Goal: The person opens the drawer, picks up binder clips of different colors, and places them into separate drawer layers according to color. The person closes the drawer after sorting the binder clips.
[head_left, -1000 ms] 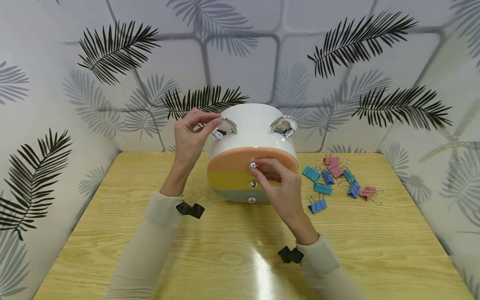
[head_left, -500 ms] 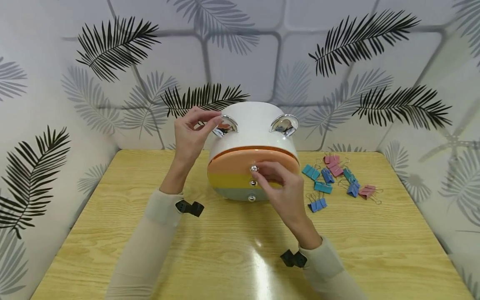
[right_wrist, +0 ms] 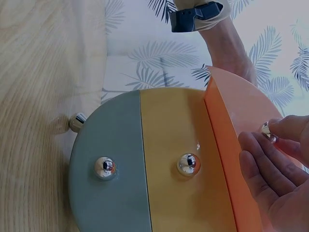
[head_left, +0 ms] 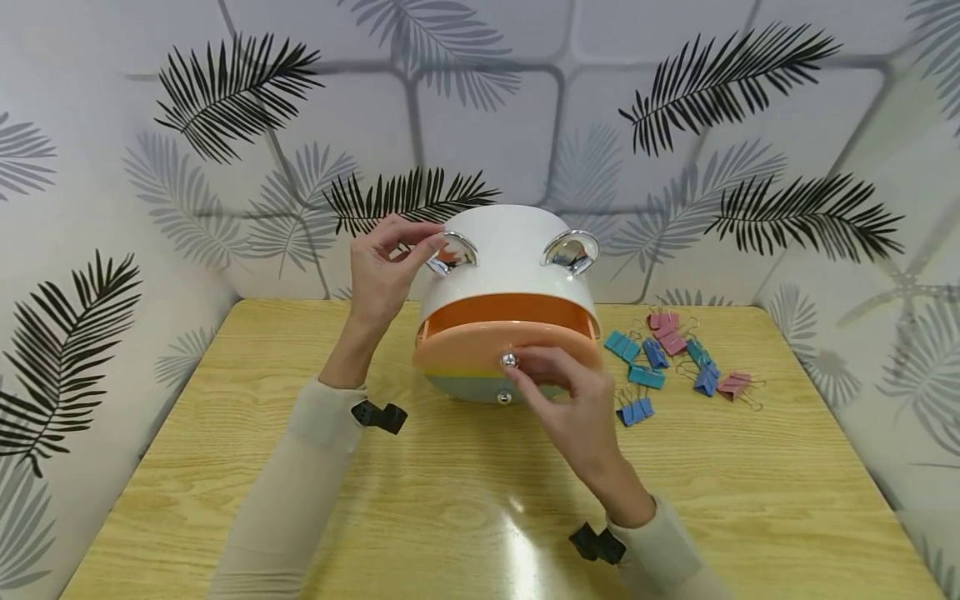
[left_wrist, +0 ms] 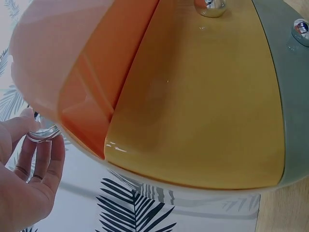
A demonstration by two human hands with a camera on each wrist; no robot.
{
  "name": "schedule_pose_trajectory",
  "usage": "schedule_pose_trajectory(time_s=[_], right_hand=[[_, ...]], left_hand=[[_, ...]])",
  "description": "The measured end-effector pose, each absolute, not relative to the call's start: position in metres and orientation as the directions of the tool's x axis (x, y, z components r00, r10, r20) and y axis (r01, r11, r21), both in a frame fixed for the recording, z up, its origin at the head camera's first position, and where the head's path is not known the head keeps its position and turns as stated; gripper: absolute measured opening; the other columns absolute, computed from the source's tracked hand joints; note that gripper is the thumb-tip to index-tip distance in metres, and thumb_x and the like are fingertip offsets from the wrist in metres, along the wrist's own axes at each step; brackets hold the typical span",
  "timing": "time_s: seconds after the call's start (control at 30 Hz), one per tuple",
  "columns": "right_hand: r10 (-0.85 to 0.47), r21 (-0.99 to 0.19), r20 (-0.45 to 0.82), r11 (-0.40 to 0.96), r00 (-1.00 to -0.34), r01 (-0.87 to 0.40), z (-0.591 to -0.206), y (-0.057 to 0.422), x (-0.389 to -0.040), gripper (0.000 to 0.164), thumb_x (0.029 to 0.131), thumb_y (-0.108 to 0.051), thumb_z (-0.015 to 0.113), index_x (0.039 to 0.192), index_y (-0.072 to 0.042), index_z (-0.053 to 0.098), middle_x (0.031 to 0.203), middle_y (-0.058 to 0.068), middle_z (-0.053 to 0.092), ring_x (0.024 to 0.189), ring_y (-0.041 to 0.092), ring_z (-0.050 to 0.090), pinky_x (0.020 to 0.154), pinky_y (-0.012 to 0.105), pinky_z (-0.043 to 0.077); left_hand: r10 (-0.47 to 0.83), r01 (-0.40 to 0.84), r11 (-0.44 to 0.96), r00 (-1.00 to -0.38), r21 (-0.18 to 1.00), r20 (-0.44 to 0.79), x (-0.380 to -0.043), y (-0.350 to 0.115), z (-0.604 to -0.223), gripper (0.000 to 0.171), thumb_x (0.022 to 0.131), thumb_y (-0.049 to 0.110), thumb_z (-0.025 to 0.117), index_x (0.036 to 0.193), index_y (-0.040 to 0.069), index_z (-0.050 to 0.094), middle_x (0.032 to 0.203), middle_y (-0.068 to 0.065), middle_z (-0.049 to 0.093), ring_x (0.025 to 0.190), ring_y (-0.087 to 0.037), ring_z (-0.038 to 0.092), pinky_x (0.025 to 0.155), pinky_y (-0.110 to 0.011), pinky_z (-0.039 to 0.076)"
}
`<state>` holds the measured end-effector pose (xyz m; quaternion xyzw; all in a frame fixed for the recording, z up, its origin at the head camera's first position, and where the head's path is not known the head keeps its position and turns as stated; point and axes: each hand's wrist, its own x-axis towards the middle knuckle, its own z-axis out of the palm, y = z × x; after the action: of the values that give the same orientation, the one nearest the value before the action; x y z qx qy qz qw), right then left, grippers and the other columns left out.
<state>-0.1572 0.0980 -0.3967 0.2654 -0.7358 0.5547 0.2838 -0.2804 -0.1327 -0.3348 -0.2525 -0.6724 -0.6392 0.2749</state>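
Note:
A white, rounded storage box (head_left: 517, 271) with silver ear-shaped handles stands on the table. Its orange top drawer (head_left: 465, 343) is pulled partway out, showing the orange inside. My right hand (head_left: 573, 400) pinches that drawer's silver knob (head_left: 510, 360) between thumb and fingers. My left hand (head_left: 386, 267) grips the left silver ear (head_left: 455, 252), also seen in the left wrist view with fingers (left_wrist: 50, 159) around it. Below, the yellow drawer (right_wrist: 176, 130) and the grey-green drawer (right_wrist: 116, 203) sit closed, each with a round silver knob.
Several binder clips in teal, blue and pink lie to the right of the box, such as a blue clip (head_left: 636, 411) and a pink clip (head_left: 735, 384). The wooden table (head_left: 420, 500) meets a leaf-patterned backdrop (head_left: 487, 125) behind the box.
The orange top drawer has slid out toward me as my right hand drew its knob back and slightly down. My left hand has stayed on the ear.

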Motion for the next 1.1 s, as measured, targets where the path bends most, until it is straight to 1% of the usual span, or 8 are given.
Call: schedule_pose_trajectory(time_s=[0.1,0.3,0.43,0.6,0.7,0.9,1.0,1.1], right_hand=[[-0.084,-0.663,0.713,0.243,-0.696,-0.708,-0.398,0.098,-0.151,0.022,0.085,0.005,0.081,0.106,-0.003,0.076,0.098,0.006,0.078,0.081,0.017,0.075,0.071,0.024,0.063],[-0.092,-0.66,0.71,0.257,-0.698,-0.706,-0.399,0.099,-0.14,0.025,0.085,0.005,0.081,0.107,-0.005,0.077,0.097,0.005,0.078,0.082,0.017,0.076,0.074,0.023,0.063],[-0.096,-0.648,0.72,0.263,-0.688,-0.715,-0.4,0.099,-0.133,0.025,0.084,0.005,0.082,0.107,-0.005,0.077,0.096,0.005,0.078,0.083,0.018,0.076,0.074,0.024,0.063],[-0.098,-0.632,0.736,0.256,-0.67,-0.731,-0.401,0.1,-0.126,0.027,0.082,0.007,0.082,0.107,-0.004,0.077,0.095,0.007,0.078,0.083,0.019,0.076,0.075,0.024,0.063],[-0.094,-0.617,0.749,0.262,-0.655,-0.742,-0.402,0.1,-0.123,0.028,0.081,0.008,0.083,0.106,-0.005,0.077,0.096,0.007,0.078,0.081,0.019,0.076,0.075,0.023,0.063],[-0.095,-0.571,0.785,0.273,-0.613,-0.774,-0.405,0.102,-0.119,0.034,0.075,0.011,0.083,0.105,-0.005,0.078,0.095,0.005,0.078,0.079,0.018,0.076,0.073,0.022,0.062],[-0.102,-0.566,0.787,0.272,-0.608,-0.778,-0.407,0.102,-0.118,0.036,0.074,0.013,0.083,0.105,-0.004,0.077,0.094,0.006,0.078,0.078,0.018,0.076,0.072,0.022,0.062],[-0.105,-0.566,0.785,0.275,-0.61,-0.777,-0.408,0.102,-0.117,0.036,0.074,0.014,0.083,0.105,-0.004,0.077,0.095,0.006,0.078,0.077,0.018,0.076,0.071,0.023,0.062]], left_hand=[[-0.01,0.693,0.041,-0.72,0.72,0.693,-0.281,-0.133,-0.336,0.011,0.088,-0.001,0.079,0.099,-0.005,0.079,0.085,-0.004,0.064,0.078,-0.012,0.06,0.048,-0.014,0.032],[0.006,0.697,0.056,-0.716,0.715,0.698,-0.283,-0.135,-0.337,0.01,0.089,0.0,0.079,0.098,-0.004,0.079,0.084,-0.005,0.064,0.075,-0.012,0.056,0.047,-0.016,0.029],[0.019,0.694,0.03,-0.72,0.72,0.694,-0.283,-0.135,-0.337,0.011,0.089,-0.002,0.079,0.099,-0.005,0.079,0.085,-0.004,0.065,0.077,-0.013,0.058,0.049,-0.016,0.03],[0.034,0.689,0.016,-0.725,0.724,0.688,-0.282,-0.135,-0.335,0.01,0.088,-0.005,0.078,0.098,-0.007,0.078,0.087,-0.009,0.067,0.082,-0.015,0.061,0.058,-0.013,0.048],[0.048,0.685,0.024,-0.729,0.728,0.683,-0.283,-0.135,-0.332,0.01,0.088,-0.006,0.077,0.097,-0.008,0.078,0.089,-0.013,0.069,0.084,-0.014,0.063,0.067,-0.016,0.057],[0.062,0.668,0.015,-0.743,0.744,0.667,-0.278,-0.135,-0.326,0.01,0.088,-0.013,0.073,0.098,-0.015,0.074,0.089,-0.01,0.07,0.085,-0.011,0.063,0.078,-0.019,0.06],[0.059,0.667,0.013,-0.745,0.745,0.665,-0.276,-0.135,-0.324,0.01,0.088,-0.015,0.072,0.098,-0.018,0.072,0.088,-0.008,0.069,0.086,-0.011,0.062,0.078,-0.017,0.06],[0.054,0.666,0.005,-0.745,0.746,0.665,-0.276,-0.136,-0.326,0.01,0.088,-0.015,0.072,0.098,-0.018,0.072,0.088,-0.007,0.069,0.084,-0.01,0.063,0.077,-0.017,0.059]])
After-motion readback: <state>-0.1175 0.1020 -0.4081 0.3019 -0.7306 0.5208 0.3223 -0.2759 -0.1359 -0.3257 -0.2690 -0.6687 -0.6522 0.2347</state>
